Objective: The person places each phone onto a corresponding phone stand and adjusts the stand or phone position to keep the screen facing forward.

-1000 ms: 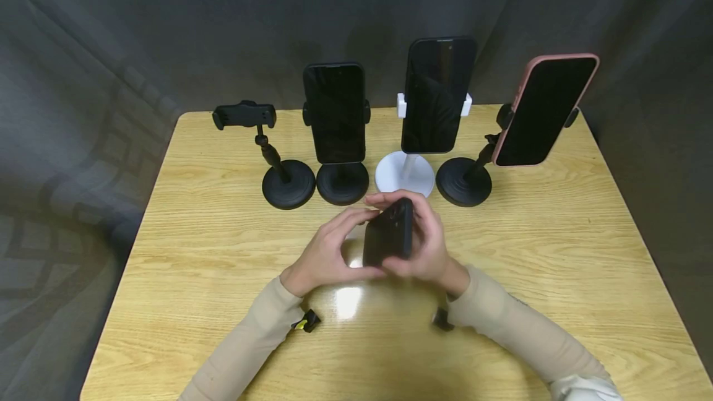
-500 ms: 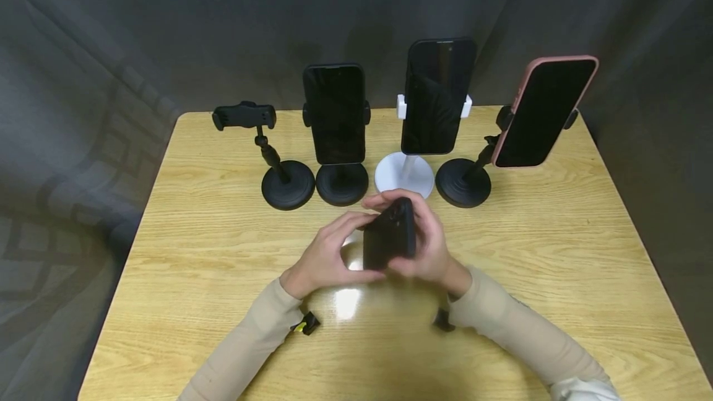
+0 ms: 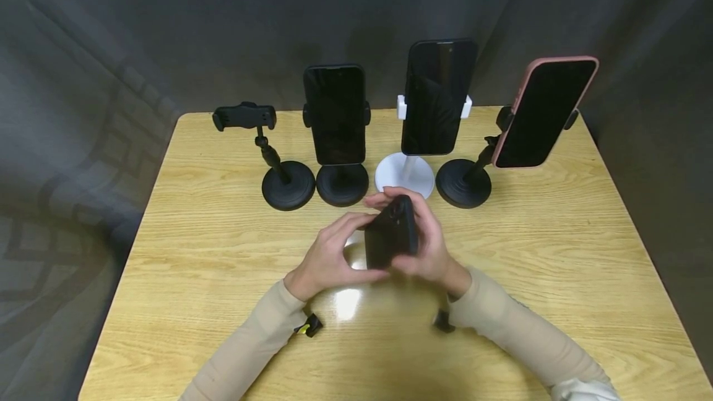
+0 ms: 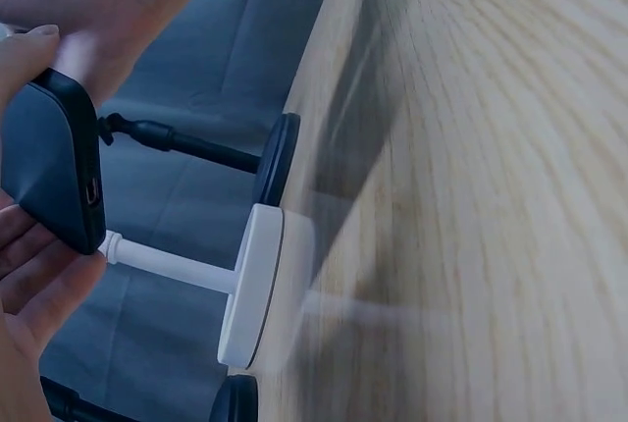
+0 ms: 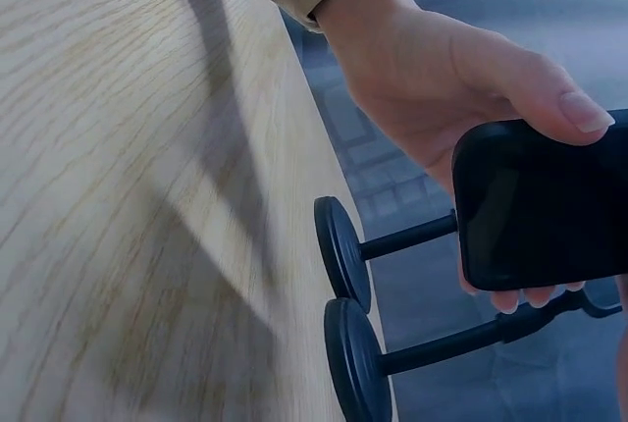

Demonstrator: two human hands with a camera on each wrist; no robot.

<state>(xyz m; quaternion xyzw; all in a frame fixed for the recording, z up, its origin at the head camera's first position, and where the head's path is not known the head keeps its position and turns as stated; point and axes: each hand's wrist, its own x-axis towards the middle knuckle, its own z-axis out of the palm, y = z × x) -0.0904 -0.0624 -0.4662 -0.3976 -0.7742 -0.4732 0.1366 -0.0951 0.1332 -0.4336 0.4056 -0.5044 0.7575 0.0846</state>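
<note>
A dark smartphone (image 3: 385,240) is held above the table between both hands, its camera side toward the head view. My left hand (image 3: 328,258) grips its left end, thumb on the near edge and fingers at the far edge. The right hand (image 3: 431,243) wraps the other end, thumb near and fingers beyond. From the left wrist, the phone (image 4: 49,157) shows an end with a charging port. In the right wrist view its black screen (image 5: 545,206) is visible, with the left thumb over one edge and fingertips showing past the opposite edge.
Along the table's back stand a black phone stand (image 3: 245,116) with no phone, a black stand with a phone (image 3: 337,116), a white stand (image 3: 390,175) with a phone, and a black stand (image 3: 463,183) bearing a pink-cased phone (image 3: 546,113). A grey curtain (image 3: 250,23) hangs behind.
The phone has turned slightly between the hands, its right edge leaning a little more. Both hands keep their grip and have barely shifted.
</note>
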